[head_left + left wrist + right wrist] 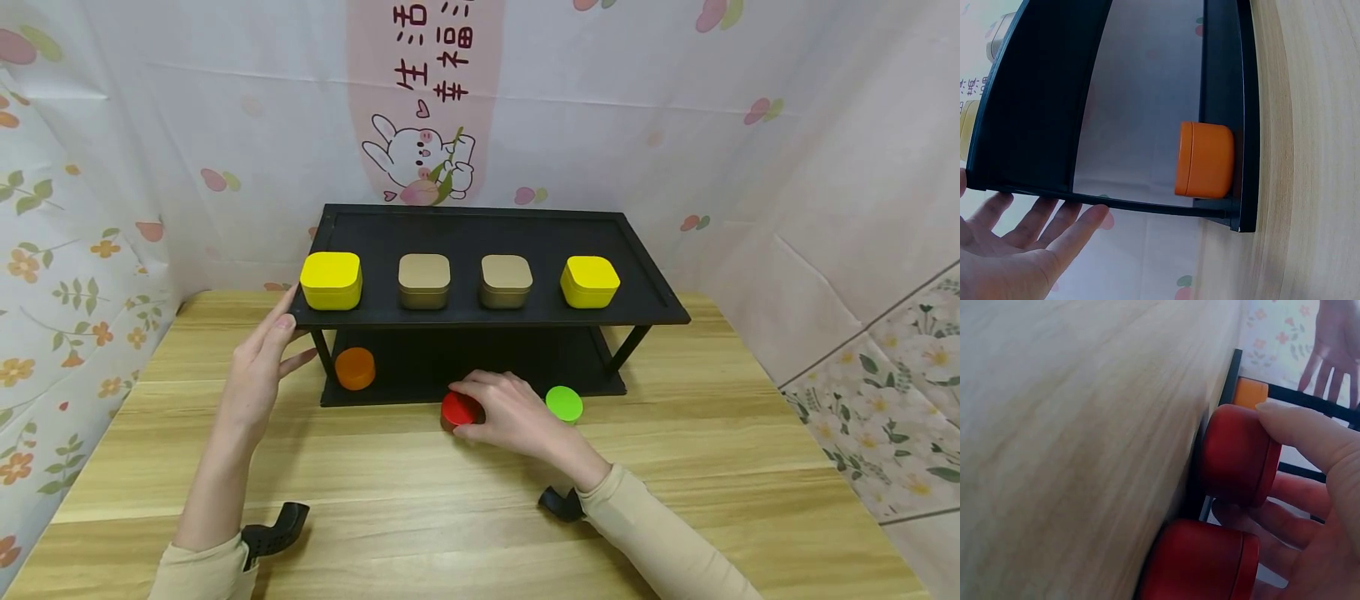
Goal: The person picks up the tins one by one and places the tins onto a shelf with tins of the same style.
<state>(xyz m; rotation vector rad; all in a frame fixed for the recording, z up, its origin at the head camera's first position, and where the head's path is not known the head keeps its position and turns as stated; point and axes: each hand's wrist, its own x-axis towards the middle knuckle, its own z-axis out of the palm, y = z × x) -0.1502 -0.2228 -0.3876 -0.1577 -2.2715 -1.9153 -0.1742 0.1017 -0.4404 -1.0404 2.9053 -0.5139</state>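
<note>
A small round red tin (459, 410) stands at the front edge of the black two-tier rack (480, 317). My right hand (513, 415) grips this tin between thumb and fingers, as the right wrist view also shows. A second red tin (1197, 562) is close by there, under the palm; in the head view the hand hides it. My left hand (255, 362) touches the rack's left end, its fingers (1072, 234) straight along the side. Near that hand, an orange round tin (355, 368) sits on the lower tier's left end.
On the top tier stand a yellow square tin (332, 282) at left, two beige square tins (424, 282) and another yellow tin (590, 282) at right. A green-lidded round tin (564, 405) is right of my right hand. A patterned curtain (247, 150) hangs behind.
</note>
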